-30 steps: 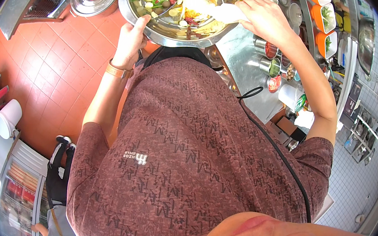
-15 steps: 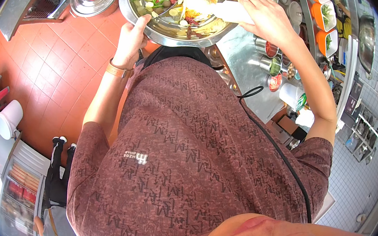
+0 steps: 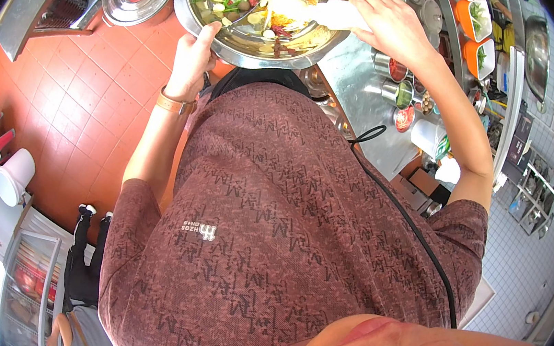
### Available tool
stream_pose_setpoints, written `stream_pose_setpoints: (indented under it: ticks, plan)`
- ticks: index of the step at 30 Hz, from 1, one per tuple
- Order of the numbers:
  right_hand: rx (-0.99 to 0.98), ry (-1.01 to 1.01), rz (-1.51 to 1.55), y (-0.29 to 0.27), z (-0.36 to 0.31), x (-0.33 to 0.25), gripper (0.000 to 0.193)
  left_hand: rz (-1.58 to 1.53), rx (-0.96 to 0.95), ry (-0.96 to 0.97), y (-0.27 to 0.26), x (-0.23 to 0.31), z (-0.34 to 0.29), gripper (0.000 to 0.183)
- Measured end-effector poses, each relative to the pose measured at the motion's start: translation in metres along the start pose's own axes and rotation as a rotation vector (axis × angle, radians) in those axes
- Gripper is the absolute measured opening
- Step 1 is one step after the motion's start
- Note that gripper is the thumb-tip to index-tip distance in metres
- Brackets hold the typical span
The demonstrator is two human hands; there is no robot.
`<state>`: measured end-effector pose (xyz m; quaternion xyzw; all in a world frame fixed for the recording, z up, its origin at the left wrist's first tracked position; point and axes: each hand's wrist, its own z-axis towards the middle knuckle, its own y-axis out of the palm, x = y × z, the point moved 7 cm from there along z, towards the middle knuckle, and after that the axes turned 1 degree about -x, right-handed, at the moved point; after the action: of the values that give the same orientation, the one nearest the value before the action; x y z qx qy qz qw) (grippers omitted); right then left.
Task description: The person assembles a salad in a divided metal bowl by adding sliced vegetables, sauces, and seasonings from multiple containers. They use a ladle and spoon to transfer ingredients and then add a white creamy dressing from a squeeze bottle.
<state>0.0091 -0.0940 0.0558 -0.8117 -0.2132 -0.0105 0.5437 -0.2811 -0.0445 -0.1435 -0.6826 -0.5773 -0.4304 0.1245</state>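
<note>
A round steel divided hot pot [image 3: 256, 56] is held up in front of me at the top of the view, its upper part cut off. A curved wall splits it: one side has greens, red dates and pale slices, the other has dried red chillies and reddish-brown seasoning around a bright white patch. My left hand [image 3: 191, 60] is closed on the near-left rim, thumb on top. My right hand [image 3: 392, 26] pinches a folded white cloth or paper [image 3: 343, 15] against the right side of the rim. Glare hides part of the contents.
To the right stands a steel counter [image 3: 358, 90] with several small ingredient bowls and a white bucket [image 3: 426, 135]. Orange-and-white bins [image 3: 472, 19] line a shelf beyond. A lidded pot [image 3: 137, 0] sits at upper left. Another person [image 3: 88, 327] is by a glass-door cabinet [image 3: 16, 274] at lower left.
My hands and the pot have hardly moved. The other person at lower left has shifted slightly, an arm now nearer the glass-door cabinet, whose door stands at a different angle.
</note>
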Motion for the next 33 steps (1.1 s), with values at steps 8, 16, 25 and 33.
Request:
stream_pose_setpoints:
  ticks: [8,16,25,33]
  plan:
    - [0.236,-0.046,0.016,0.003,-0.01,-0.001,0.045,-0.001,-0.014,-0.012,0.001,0.001,-0.002,0.041]
    - [0.196,-0.028,0.026,0.004,-0.012,-0.001,0.05,-0.002,-0.019,0.002,0.002,0.004,-0.004,0.041]
    - [0.155,0.036,0.003,0.007,-0.016,0.005,0.057,0.022,-0.001,0.007,0.004,0.009,-0.008,0.041]
    - [0.244,0.03,0.087,0.004,-0.025,0.005,0.054,0.0,0.039,0.017,0.006,0.014,-0.01,0.036]
